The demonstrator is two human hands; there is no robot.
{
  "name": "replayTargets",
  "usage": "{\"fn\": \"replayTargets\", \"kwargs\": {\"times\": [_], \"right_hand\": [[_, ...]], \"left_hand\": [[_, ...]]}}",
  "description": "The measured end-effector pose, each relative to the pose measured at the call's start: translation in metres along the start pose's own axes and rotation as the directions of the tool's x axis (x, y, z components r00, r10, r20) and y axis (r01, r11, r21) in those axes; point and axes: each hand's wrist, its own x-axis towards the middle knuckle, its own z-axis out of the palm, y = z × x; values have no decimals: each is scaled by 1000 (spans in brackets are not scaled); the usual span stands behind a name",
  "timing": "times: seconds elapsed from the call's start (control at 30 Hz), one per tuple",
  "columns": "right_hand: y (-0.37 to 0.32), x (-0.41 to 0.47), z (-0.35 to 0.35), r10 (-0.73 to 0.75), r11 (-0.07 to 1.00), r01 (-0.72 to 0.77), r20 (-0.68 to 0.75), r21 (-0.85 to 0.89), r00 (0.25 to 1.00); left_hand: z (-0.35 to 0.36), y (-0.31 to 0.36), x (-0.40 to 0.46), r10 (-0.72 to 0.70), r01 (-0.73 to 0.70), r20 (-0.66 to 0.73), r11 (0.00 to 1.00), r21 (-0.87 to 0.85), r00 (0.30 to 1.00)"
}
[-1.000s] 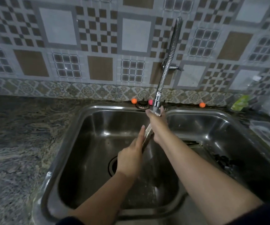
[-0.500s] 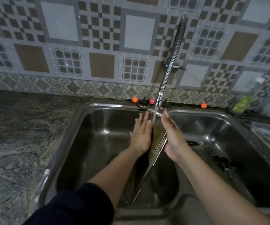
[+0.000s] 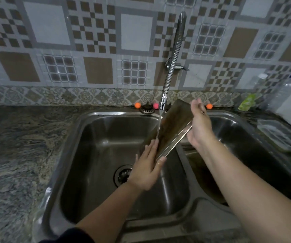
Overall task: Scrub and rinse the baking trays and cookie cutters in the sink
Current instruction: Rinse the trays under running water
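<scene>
- The left hand lies flat, fingers straight and together, its palm pressed to the near lower end of a baking tray; it grips nothing, only rubs or steadies the wet metal.
- The right hand is wrapped loosely round the tray's right rim, fingertips reaching up past the far corner; it appears to carry the weight.
- The tray is held on a slant above the left basin of the sink, far end high by the tap, near end low, its dark face turned left toward the water.
- A thin stream falls from the nozzle of the coiled tap onto the tray's left edge and runs down to the left fingers.
- Step in hand, by the look of it: rinsing this tray, the bare palm wiping its face under the flow.
- The next move likely calls for turning the tray so the water reaches the other side, with a firm right grip, since wet metal slips.
- No cookie cutters can be made out; the right basin is dark and its contents unclear.
- On the worktop at far right stand a clear container and a plastic bottle.
</scene>
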Motion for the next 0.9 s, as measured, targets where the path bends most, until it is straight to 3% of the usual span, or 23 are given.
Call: {"fn": "replayTargets", "kwargs": {"times": [0.07, 0.17, 0.27, 0.33, 0.4, 0.43, 0.5, 0.53, 0.63, 0.73, 0.8, 0.9], "right_hand": [[-7, 5, -5, 7, 1000, -7, -21, 4, 1000], [-24, 8, -8, -12, 1000, 12, 5, 4, 1000], [-52, 10, -13, -78, 996, 84, 133, -39, 988], [-71, 11, -19, -138, 979, 171, 253, -111, 958], [-78, 12, -32, -262, 896, 332, 252, -296, 932], [-75, 14, -44, -349, 775, 413, 220, -479, 911], [-63, 23, -75, -442, 490, 393, 167, -778, 881], [-58, 30, -91, -413, 452, 347, 152, -822, 898], [-52, 47, -133, -291, 583, 300, 151, -755, 945], [-45, 65, -169, -242, 646, 283, 161, -709, 957], [-35, 75, -192, -200, 570, 234, 143, -788, 969], [-23, 83, -226, -104, 394, 156, 125, -906, 987]], "left_hand": [[-7, 10, 5, 197, -181, -66, 964, 194, 978], [-13, 23, 15, 513, -387, -186, 799, 460, 838], [-16, 42, 24, 585, -416, -212, 745, 521, 783], [-19, 63, 33, 556, -381, -283, 785, 489, 782], [-21, 89, 43, 479, -345, -392, 865, 365, 785], [-20, 103, 48, 444, -342, -445, 893, 293, 778], [-11, 127, 56, 408, -384, -514, 910, 157, 755], [-4, 138, 59, 392, -411, -533, 907, 88, 750], [23, 159, 71, 320, -447, -507, 883, -147, 800], [57, 164, 77, 172, -332, -456, 895, -297, 873], [77, 163, 74, 101, -227, -373, 923, -311, 922], [100, 146, 70, 64, -112, -235, 974, -198, 970]]}}
